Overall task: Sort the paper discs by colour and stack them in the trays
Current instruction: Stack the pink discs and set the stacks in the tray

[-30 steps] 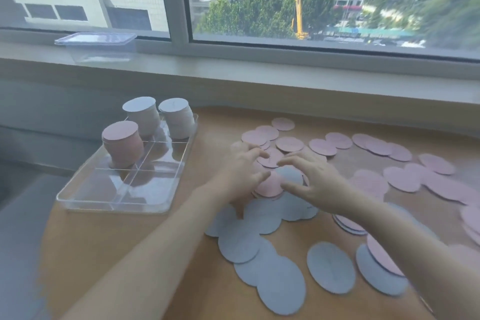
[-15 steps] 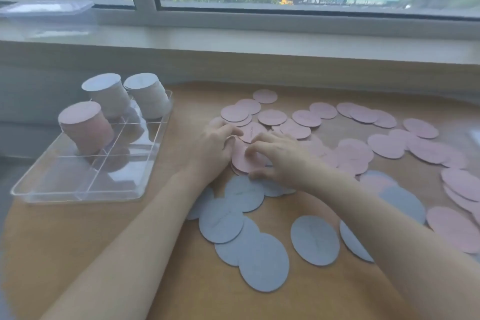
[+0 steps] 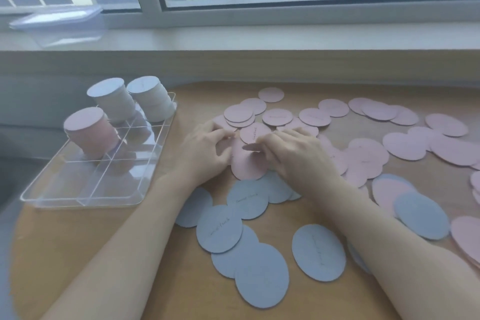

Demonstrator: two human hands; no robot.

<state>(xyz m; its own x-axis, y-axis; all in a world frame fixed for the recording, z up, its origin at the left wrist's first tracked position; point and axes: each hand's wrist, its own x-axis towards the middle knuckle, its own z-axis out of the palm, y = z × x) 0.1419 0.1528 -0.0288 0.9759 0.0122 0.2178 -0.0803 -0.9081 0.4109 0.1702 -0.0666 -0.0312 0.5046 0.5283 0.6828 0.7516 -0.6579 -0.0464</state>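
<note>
Both hands together over the middle of the wooden surface (image 3: 145, 254): left hand (image 3: 205, 149) and right hand (image 3: 293, 153), fingers curled, pinching a small stack of pink discs (image 3: 246, 163). Three stacks standing in the clear tray (image 3: 85, 197): one pink stack (image 3: 89, 134) and two grey-topped stacks (image 3: 111, 101) (image 3: 150, 97). Roughly nine loose grey discs (image 3: 318, 252) nearest; loose pink discs (image 3: 402, 145) beyond, too overlapped to count.
</note>
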